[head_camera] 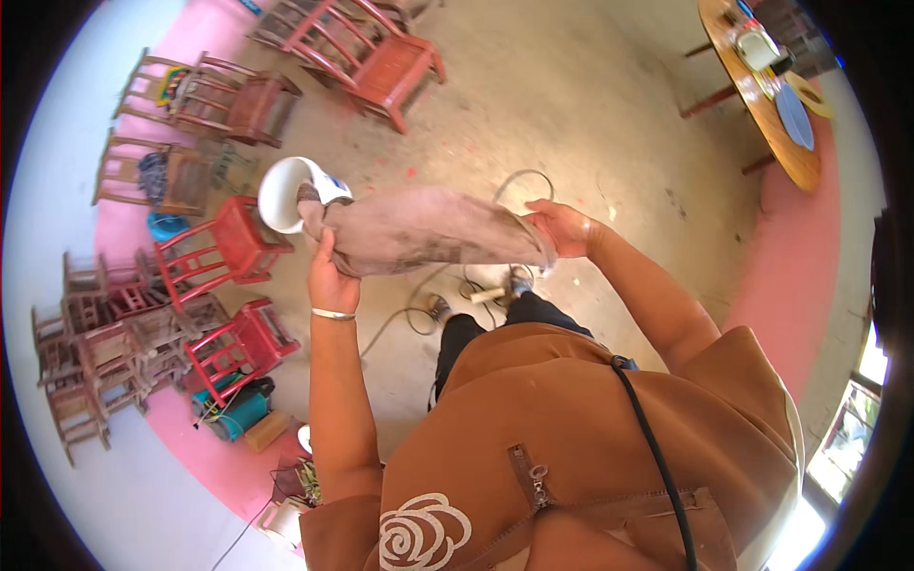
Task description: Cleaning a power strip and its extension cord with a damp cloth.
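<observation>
A greyish-pink cloth (435, 232) with dark stains is stretched between my two hands, slightly blurred. My left hand (334, 275), with a silver bangle at the wrist, grips its bunched end, thumb on top. At the other end, my right hand (564, 227) holds the cloth's edge; some of its fingers are hidden behind the fabric. Just past my left hand a white bucket (275, 194) lies tilted with its mouth showing, and the cloth's dark bunched tip overlaps it.
Red wooden chairs (246, 239) and stacked brown chairs (118, 350) line the left wall. A cable (400, 321) loops on the concrete floor around my feet. At the upper right stands a wooden table (757, 107) bearing a blue oval object (794, 118) and other items.
</observation>
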The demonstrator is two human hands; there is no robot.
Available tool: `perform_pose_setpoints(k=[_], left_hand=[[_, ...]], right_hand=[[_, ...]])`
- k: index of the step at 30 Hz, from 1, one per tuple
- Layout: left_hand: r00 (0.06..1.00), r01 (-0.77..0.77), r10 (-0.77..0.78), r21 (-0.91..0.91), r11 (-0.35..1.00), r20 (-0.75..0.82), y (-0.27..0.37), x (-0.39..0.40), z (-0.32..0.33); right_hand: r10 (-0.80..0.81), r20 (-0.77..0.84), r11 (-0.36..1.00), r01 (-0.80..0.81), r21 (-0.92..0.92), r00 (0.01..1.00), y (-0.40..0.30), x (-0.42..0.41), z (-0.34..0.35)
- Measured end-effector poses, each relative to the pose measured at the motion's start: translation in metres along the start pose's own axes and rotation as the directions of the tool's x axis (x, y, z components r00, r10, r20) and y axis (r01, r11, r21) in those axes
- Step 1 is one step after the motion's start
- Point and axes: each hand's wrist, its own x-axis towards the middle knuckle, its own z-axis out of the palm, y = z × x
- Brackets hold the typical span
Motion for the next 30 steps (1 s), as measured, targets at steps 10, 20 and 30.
perform_pose_setpoints(k=[10, 20, 30], left_hand=[[0.901, 0.110, 0.182, 0.612, 0.783, -0.395, 0.055, 0.000, -0.053], [0.974, -0.072, 0.201, 0.981, -0.181, 0.109, 0.035, -0.026, -0.169], [0.949, -0.209, 0.195, -0.033, 0.977, -0.246, 0.083, -0.042, -0.211]], right_hand=[[-0.484, 0.289, -0.317, 0.142, -0.938, 0.826, -0.058, 0.025, 0.134], [-0.537, 0.313, -0.712, -0.221, -0.667, 0.783, -0.042, 0.112, 0.203], [-0.223, 0.037, 0.531, 0.154, -0.833, 0.974, -0.017, 0.242, 0.263]])
